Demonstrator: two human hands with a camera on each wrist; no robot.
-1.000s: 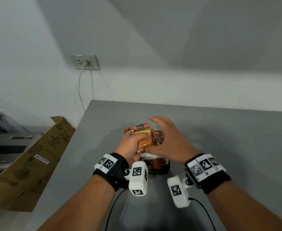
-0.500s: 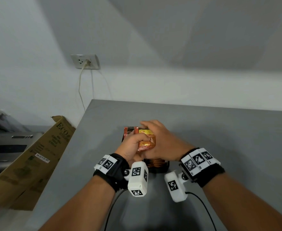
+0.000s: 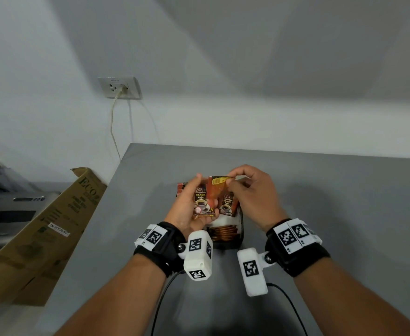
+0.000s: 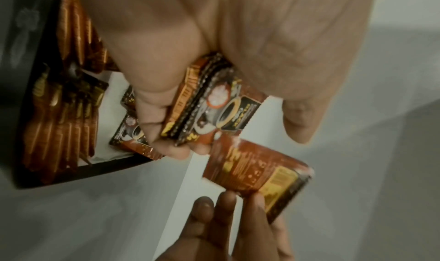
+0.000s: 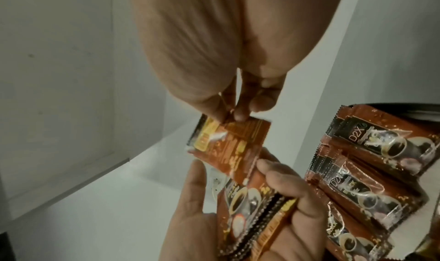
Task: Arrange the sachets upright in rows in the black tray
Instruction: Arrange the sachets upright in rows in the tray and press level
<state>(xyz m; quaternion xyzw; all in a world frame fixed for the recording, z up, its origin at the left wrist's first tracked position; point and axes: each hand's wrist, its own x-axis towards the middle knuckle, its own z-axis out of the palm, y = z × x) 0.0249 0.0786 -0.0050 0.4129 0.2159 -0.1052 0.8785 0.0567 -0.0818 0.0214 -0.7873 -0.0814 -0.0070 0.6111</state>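
My left hand (image 3: 200, 198) grips a small stack of brown coffee sachets (image 3: 202, 202), seen close in the left wrist view (image 4: 202, 111). Thumb and fingertips of my right hand (image 3: 230, 181) pinch the top edge of one sachet (image 3: 217, 187), its yellow-labelled back towards me (image 5: 228, 144), still touching the stack. Below both hands lies the black tray (image 3: 241, 229) on the grey table, with a row of sachets standing on edge (image 3: 223, 235). More sachets (image 5: 369, 171) lean overlapped in the tray at the far end.
A folded cardboard box (image 3: 41, 226) leans against the table's left edge, with a grey machine (image 3: 5, 209) behind it. A wall socket (image 3: 120, 88) with a hanging cord is at the back left. Bare grey tabletop (image 3: 344, 202) spreads to the right.
Both hands were closed together round the bunch over the tray. Now the right hand has shifted to pinch one sachet's top edge, and the left hand has tilted the stack towards me.
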